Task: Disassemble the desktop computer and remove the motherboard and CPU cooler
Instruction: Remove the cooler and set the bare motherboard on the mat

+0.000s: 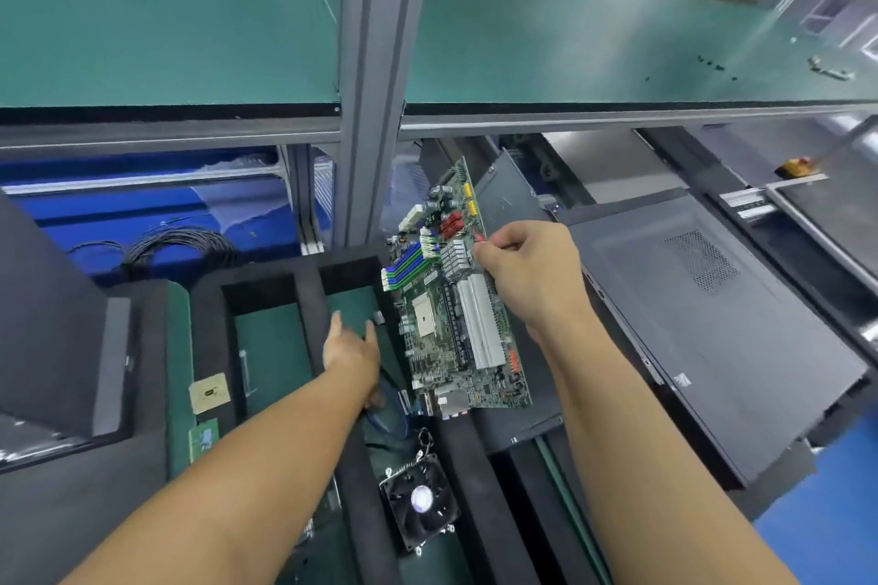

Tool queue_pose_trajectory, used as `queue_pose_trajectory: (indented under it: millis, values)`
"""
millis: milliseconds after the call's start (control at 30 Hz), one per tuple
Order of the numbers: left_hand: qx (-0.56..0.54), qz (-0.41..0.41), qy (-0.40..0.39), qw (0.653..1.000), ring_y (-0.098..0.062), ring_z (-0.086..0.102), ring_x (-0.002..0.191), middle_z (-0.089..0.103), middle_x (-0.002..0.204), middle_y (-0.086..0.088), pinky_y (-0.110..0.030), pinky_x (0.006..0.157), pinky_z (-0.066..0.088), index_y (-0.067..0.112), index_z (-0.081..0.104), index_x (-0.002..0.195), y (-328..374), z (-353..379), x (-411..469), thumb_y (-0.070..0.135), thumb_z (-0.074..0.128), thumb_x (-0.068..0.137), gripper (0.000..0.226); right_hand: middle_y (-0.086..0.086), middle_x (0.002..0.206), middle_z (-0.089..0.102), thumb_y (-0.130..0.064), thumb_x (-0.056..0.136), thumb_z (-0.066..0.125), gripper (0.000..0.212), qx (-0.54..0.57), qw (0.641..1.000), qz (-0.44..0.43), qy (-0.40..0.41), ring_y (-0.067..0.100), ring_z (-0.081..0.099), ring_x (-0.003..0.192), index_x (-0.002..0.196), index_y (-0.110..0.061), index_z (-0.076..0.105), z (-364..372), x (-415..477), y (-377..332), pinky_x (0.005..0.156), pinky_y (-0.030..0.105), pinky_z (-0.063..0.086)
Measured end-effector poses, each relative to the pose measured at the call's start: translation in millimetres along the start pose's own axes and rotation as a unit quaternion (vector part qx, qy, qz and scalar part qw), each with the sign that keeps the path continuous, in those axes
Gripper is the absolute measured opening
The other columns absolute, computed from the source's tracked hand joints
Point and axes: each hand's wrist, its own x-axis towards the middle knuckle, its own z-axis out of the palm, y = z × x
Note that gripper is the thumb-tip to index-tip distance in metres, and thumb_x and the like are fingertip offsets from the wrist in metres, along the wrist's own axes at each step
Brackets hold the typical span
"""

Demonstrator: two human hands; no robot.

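Head view.

- **Motherboard** (pixel 456 299): out of the dark case (pixel 712 323) and held in the air just left of it, over the right wall of the black foam tray (pixel 309 280). It is tilted up on edge with the component face turned left and toward the wearer. The long axis runs near to far, with the port block at the near end.
- **Right hand** (pixel 527 271): fingers curled, thumb and fingertips pinching the board's right edge.
- **Left hand** (pixel 351 347): fingers straight and loosely together, reaching into the tray compartment and holding nothing.
- **CPU cooler** (pixel 420 501): lies fan-up, near, in the tray channel.
- **Risks** (judged):
  - One-edge pinch: the board may pivot or slip.
  - The near corner may strike the foam wall.
  - The left hand lies in the likely set-down spot.
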Motion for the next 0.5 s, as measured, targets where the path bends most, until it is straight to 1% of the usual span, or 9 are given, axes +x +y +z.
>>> queue_pose_trajectory:
  millis: [33, 67, 133, 200, 267, 333, 400, 433, 500]
  values:
    - [-0.003, 0.002, -0.016, 1.000, -0.033, 0.044, 0.135, 0.059, 0.134, -0.010, -0.054, 0.120, -0.006, 0.007, -0.019, 0.152, 2.5, 1.0, 7.5, 0.070, 0.056, 0.083, 0.120, -0.015, 0.043, 0.055, -0.025, 0.083, 0.074, 0.027, -0.010, 1.000, -0.004, 0.006, 0.005, 0.046, 0.044, 0.058, -0.017, 0.065, 1.6, 3.5, 1.4, 0.050, 0.021, 0.040]
    - [-0.007, 0.004, -0.019, 1.000, -0.028, 0.049, 0.131, 0.062, 0.130, -0.005, -0.052, 0.120, -0.005, 0.006, -0.013, 0.154, 5.5, 2.1, 12.9, 0.066, 0.056, 0.086, 0.114, -0.015, 0.044, 0.055, -0.026, 0.082, 0.074, 0.026, -0.017, 1.000, -0.010, 0.012, 0.004, 0.045, 0.042, 0.059, -0.017, 0.065, 2.9, 6.8, 2.0, 0.049, 0.020, 0.038]
    - [-0.022, 0.011, -0.002, 1.000, -0.021, 0.049, 0.132, 0.058, 0.136, 0.001, -0.048, 0.120, -0.001, 0.010, 0.010, 0.158, 11.0, 3.6, 16.3, 0.050, 0.054, 0.093, 0.088, -0.016, 0.046, 0.057, -0.026, 0.081, 0.073, 0.026, -0.025, 0.999, -0.018, 0.023, 0.003, 0.046, 0.041, 0.059, -0.017, 0.065, 5.1, 13.2, 2.0, 0.044, 0.018, 0.037]
    - [-0.040, 0.033, 0.003, 0.999, -0.016, 0.048, 0.133, 0.054, 0.141, 0.004, -0.039, 0.117, 0.013, 0.012, 0.029, 0.151, 14.9, 6.3, 9.6, 0.037, 0.056, 0.095, 0.068, -0.015, 0.045, 0.055, -0.027, 0.081, 0.073, 0.026, -0.030, 0.999, -0.018, 0.026, 0.004, 0.044, 0.041, 0.060, -0.015, 0.065, 6.6, 16.8, 0.4, 0.042, 0.017, 0.036]
    - [-0.029, 0.069, 0.003, 0.997, -0.015, 0.052, 0.129, 0.057, 0.138, 0.006, -0.032, 0.105, 0.029, 0.016, 0.041, 0.144, 16.8, 7.1, -2.2, 0.030, 0.059, 0.095, 0.054, -0.010, 0.043, 0.052, -0.026, 0.082, 0.073, 0.026, -0.028, 0.999, -0.018, 0.022, 0.007, 0.042, 0.044, 0.062, -0.012, 0.065, 9.2, 20.8, -3.1, 0.046, 0.019, 0.037]
    - [-0.016, 0.107, -0.011, 0.994, -0.018, 0.055, 0.126, 0.059, 0.136, 0.004, -0.032, 0.099, 0.036, 0.017, 0.047, 0.140, 20.7, 6.4, -18.7, 0.034, 0.060, 0.095, 0.049, -0.009, 0.044, 0.050, -0.024, 0.083, 0.073, 0.026, -0.022, 0.999, -0.021, 0.013, 0.010, 0.045, 0.048, 0.062, -0.011, 0.064, 13.8, 24.0, -8.3, 0.051, 0.022, 0.039]
    - [0.000, 0.139, -0.031, 0.990, -0.021, 0.056, 0.123, 0.058, 0.134, 0.000, -0.034, 0.097, 0.039, 0.015, 0.045, 0.140, 29.1, 8.1, -35.5, 0.047, 0.058, 0.093, 0.058, -0.008, 0.046, 0.051, -0.023, 0.084, 0.073, 0.027, -0.017, 0.999, -0.028, 0.004, 0.011, 0.045, 0.048, 0.062, -0.011, 0.064, 20.6, 25.3, -13.5, 0.050, 0.021, 0.038]
    - [0.005, 0.148, -0.037, 0.988, -0.022, 0.055, 0.123, 0.058, 0.133, -0.001, -0.035, 0.098, 0.039, 0.015, 0.043, 0.140, 34.0, 9.7, -42.9, 0.050, 0.056, 0.093, 0.061, -0.008, 0.048, 0.053, -0.023, 0.085, 0.073, 0.027, -0.018, 0.999, -0.031, -0.001, 0.011, 0.045, 0.049, 0.062, -0.010, 0.065, 24.3, 25.1, -15.5, 0.049, 0.020, 0.037]
    - [0.010, 0.164, -0.034, 0.986, -0.022, 0.053, 0.121, 0.056, 0.130, -0.004, -0.037, 0.101, 0.037, 0.015, 0.046, 0.138, 44.2, 15.1, -55.2, 0.046, 0.055, 0.092, 0.056, -0.004, 0.051, 0.055, -0.024, 0.085, 0.073, 0.028, -0.026, 0.999, -0.034, -0.008, 0.013, 0.045, 0.050, 0.063, -0.008, 0.065, 32.0, 23.2, -18.3, 0.046, 0.019, 0.037]
